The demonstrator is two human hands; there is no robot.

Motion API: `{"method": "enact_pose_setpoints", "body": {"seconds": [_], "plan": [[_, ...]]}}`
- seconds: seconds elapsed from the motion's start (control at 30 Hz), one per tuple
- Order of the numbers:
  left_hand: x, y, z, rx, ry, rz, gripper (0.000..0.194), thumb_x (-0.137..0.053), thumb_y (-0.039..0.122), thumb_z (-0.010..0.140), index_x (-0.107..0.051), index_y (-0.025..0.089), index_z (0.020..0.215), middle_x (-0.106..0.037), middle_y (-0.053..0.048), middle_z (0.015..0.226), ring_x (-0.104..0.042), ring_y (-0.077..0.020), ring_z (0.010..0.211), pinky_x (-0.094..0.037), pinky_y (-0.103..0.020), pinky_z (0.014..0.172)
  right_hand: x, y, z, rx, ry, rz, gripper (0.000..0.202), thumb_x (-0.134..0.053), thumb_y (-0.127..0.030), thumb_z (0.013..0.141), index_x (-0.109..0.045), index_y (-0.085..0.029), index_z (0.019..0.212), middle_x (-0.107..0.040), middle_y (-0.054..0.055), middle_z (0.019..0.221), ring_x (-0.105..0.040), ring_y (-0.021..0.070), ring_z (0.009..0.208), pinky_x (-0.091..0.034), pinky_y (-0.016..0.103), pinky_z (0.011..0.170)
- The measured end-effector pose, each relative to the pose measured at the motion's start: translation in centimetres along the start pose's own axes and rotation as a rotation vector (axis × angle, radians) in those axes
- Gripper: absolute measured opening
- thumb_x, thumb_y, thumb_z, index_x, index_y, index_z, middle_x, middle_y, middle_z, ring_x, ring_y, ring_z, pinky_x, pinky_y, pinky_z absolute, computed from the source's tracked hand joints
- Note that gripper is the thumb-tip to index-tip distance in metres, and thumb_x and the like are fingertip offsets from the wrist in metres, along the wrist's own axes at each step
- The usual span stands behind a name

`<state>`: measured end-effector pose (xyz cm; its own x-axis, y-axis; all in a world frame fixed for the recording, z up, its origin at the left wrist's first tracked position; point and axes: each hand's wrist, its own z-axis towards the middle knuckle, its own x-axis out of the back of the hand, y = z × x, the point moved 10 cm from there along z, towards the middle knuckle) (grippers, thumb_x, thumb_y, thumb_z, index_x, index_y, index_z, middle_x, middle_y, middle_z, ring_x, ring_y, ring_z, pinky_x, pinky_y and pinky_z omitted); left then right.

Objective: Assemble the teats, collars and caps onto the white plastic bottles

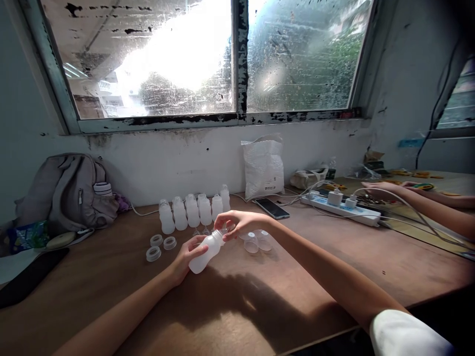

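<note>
Clasping a bottle (199, 260) is the left hand (186, 255), the right hand (243, 222) pinching its neck (217, 237); bag print (273, 187) illegible.

Brn table (111, 269), btls (192, 212), rings (158, 252), ph. (272, 208)

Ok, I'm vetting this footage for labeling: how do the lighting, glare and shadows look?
Head view: glare whites out much of the left window pane; head view: a dark shadow spreads over the table in front of the bottle; head view: the clear caps near the right hand look faint.
</note>
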<state>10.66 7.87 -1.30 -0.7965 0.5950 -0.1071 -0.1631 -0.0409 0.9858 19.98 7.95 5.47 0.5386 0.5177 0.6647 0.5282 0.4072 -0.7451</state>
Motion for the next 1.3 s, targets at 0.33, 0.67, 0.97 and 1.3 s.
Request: {"method": "enact_pose_setpoints", "body": {"seconds": [0.33,0.67,0.97,1.3], "plan": [[0.3,-0.3,0.0,-0.008,0.006,-0.006,0.034,-0.061,0.033,0.071,-0.057,0.016,0.101,-0.060,-0.005,0.086,-0.053,-0.0133,0.069,-0.038,-0.021,0.056,-1.0,0.4,0.6,-0.040,-0.011,0.034,0.055,-0.067,-0.047,0.060,-0.052,-0.018,0.104,-0.059,0.003,0.089,-0.057,0.0111,0.066,-0.044,0.018,0.051],[0.5,0.3,0.0,-0.052,0.043,0.110,0.037,-0.062,0.034,0.070,-0.056,0.016,0.101,-0.064,-0.006,0.088,-0.057,-0.0179,0.080,-0.041,-0.023,0.064,-0.5,0.6,0.6,-0.037,0.036,-0.074,0.052,-0.058,-0.056,0.066,-0.057,-0.016,0.100,-0.062,0.004,0.083,-0.055,0.0103,0.059,-0.043,0.018,0.047],[1.5,1.7,-0.3,-0.202,0.176,0.363,0.045,-0.065,0.036,0.066,-0.052,0.018,0.105,-0.063,-0.006,0.094,-0.058,-0.0213,0.088,-0.046,-0.031,0.075,-0.5,2.0,1.6,-0.083,0.123,-0.066,0.050,-0.048,-0.059,0.072,-0.060,-0.011,0.080,-0.059,0.004,0.067,-0.051,0.0085,0.048,-0.040,0.018,0.043],[0.8,4.6,-2.4,-0.558,0.347,0.957,0.030,-0.063,0.031,0.066,-0.058,0.018,0.092,-0.061,-0.006,0.091,-0.056,-0.0235,0.086,-0.047,-0.038,0.076,-1.7,2.6,1.8,-0.010,0.092,0.060,0.041,-0.058,-0.052,0.068,-0.057,-0.012,0.079,-0.055,-0.001,0.059,-0.048,0.0082,0.047,-0.037,0.019,0.045]]}}
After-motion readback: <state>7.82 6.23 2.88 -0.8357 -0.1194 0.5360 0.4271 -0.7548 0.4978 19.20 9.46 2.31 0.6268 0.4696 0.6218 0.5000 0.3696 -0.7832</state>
